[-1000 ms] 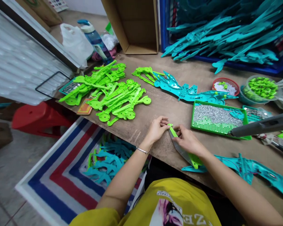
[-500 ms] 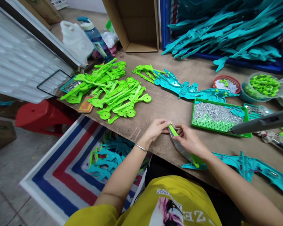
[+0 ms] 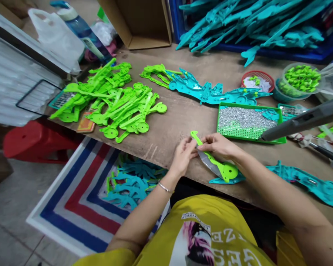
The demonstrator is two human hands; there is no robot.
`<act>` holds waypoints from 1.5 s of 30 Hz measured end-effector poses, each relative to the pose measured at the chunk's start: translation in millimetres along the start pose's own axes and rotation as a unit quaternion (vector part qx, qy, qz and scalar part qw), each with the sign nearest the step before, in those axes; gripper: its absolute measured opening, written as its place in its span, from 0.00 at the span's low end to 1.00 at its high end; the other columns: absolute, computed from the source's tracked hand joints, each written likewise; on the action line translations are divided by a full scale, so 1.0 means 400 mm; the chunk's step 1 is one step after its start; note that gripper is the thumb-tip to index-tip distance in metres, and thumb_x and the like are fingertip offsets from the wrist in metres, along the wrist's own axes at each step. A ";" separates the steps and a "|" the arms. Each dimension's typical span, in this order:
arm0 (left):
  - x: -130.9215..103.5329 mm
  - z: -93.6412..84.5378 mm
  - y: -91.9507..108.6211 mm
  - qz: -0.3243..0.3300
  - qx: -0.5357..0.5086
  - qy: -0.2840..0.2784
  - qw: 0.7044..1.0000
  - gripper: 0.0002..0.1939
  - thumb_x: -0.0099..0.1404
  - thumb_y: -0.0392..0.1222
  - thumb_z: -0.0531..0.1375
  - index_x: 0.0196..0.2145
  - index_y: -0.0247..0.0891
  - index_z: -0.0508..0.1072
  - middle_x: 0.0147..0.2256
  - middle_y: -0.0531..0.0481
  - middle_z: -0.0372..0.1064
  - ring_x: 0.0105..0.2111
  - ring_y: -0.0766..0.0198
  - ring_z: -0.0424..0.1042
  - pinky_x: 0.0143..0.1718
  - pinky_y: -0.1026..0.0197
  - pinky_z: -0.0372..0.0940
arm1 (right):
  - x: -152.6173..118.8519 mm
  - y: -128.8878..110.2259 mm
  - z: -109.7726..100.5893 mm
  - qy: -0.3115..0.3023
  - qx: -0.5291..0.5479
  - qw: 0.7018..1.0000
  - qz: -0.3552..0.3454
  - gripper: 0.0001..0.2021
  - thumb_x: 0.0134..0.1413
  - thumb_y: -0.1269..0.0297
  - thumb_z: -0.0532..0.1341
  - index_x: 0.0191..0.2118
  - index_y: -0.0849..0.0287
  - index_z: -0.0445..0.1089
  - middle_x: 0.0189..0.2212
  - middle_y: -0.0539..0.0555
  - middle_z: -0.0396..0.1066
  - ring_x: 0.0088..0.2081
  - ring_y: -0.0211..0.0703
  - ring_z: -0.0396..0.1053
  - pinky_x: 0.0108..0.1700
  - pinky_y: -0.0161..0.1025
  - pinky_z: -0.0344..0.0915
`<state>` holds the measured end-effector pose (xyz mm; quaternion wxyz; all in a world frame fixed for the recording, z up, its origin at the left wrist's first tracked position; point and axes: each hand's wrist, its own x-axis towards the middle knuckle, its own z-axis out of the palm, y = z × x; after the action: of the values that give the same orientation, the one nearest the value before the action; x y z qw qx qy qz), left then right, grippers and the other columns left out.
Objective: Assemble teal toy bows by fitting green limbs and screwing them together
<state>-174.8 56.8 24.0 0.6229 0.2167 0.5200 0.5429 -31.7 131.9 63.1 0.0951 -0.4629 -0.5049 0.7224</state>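
Both hands meet over the table's front edge at one green plastic part (image 3: 228,171), long and thin with a round disc at its lower end and a clear curved sheet (image 3: 210,163) along its side. My left hand (image 3: 184,153) has its fingers closed at the upper end of the sheet and part. My right hand (image 3: 220,147) pinches the green part near its upper middle. The disc end hangs beside the tip of a teal part (image 3: 302,178) lying on the table, partly under my right forearm. A pile of green parts (image 3: 122,107) lies to the left.
A teal assembly (image 3: 208,92) lies behind the hands. To the right are a green tray of screws (image 3: 220,129), a grey electric-screwdriver-like tool (image 3: 302,120), a red basket (image 3: 272,83) and a tub of green pieces (image 3: 302,79). A blue crate (image 3: 180,22) stands behind.
The green part has turned, so its flat face and round disc now show. My left hand has shifted slightly down it. The whole view has shifted a little.
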 end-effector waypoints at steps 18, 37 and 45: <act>-0.081 0.129 -0.092 -0.029 -0.025 -0.017 0.999 0.24 0.49 0.51 0.74 0.36 0.35 0.71 0.29 0.52 0.76 0.27 0.62 0.76 0.32 0.58 0.75 | -0.121 0.055 -0.183 -0.116 -0.135 0.984 -0.002 0.24 0.48 0.45 0.69 0.42 0.60 0.77 0.38 0.53 0.76 0.35 0.39 0.68 0.39 0.36 0.64; -0.123 0.146 -0.112 -0.088 0.001 -0.057 0.994 0.28 0.44 0.41 0.77 0.42 0.35 0.73 0.41 0.46 0.79 0.39 0.61 0.79 0.47 0.57 0.72 | -0.112 0.104 -0.209 -0.115 -0.160 0.980 0.027 0.26 0.42 0.42 0.70 0.37 0.62 0.79 0.29 0.52 0.74 0.28 0.36 0.62 0.31 0.35 0.59; -0.073 0.131 -0.076 -0.084 -0.025 -0.006 0.996 0.30 0.48 0.49 0.76 0.44 0.37 0.68 0.39 0.47 0.79 0.38 0.60 0.79 0.41 0.58 0.74 | -0.131 0.092 -0.220 -0.117 -0.127 0.984 0.051 0.21 0.41 0.49 0.73 0.38 0.59 0.81 0.32 0.52 0.78 0.29 0.37 0.67 0.35 0.36 0.63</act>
<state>-111.1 36.1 29.6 0.6749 0.1599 0.5187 0.4999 76.8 139.4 57.5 -0.0611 -0.4088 -0.5757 0.7055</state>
